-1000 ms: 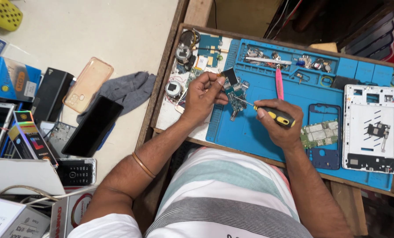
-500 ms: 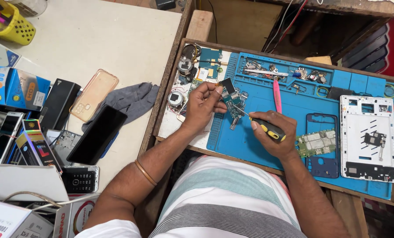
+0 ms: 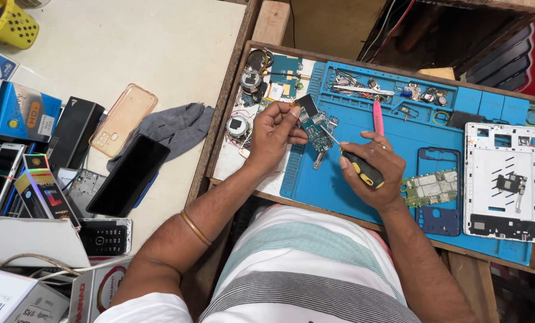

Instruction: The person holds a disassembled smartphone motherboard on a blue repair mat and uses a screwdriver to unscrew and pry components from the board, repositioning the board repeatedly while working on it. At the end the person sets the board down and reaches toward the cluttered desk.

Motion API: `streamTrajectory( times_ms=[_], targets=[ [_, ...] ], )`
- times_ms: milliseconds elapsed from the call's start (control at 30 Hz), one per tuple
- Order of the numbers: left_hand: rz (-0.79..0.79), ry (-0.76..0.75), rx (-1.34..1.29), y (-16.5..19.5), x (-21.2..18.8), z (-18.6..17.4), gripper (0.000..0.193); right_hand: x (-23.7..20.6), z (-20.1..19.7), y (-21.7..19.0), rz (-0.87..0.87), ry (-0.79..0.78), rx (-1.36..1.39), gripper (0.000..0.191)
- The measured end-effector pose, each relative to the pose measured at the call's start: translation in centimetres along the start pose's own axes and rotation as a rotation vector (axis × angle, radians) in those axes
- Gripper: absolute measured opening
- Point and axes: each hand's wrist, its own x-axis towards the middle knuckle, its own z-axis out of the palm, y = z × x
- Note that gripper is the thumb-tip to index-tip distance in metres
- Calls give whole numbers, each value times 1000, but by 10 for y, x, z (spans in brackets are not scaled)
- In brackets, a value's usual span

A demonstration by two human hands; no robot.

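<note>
The blue mat (image 3: pixel 351 185) fills a wooden tray (image 3: pixel 237 113); bare mat lies along its near edge. The left hand (image 3: pixel 273 136) pinches a small board (image 3: pixel 315 128) over the mat's left part. The right hand (image 3: pixel 369 167) is clenched on a screwdriver (image 3: pixel 360 167), tip at the board. A white frame (image 3: pixel 501 179) lies at the mat's right edge.

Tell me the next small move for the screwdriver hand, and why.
Probably a slight press and turn of the screwdriver. The right hand holds its black-and-yellow handle with the tip already on the small circuit board, which the left hand pinches just above the blue mat.
</note>
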Motion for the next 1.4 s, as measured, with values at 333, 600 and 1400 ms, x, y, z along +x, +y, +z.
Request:
streamTrajectory(
  times_ms=[333, 600, 1400],
  targets=[
    [22, 13, 28, -1, 1, -1, 24, 1, -2, -1, -18, -12, 25, 18],
    [39, 33, 18, 0, 3, -3, 26, 5, -1, -4, -72, -97, 40, 12],
    [11, 18, 72, 0, 3, -1, 25, 2, -3, 2, 23, -35, 87, 14]
  ],
)
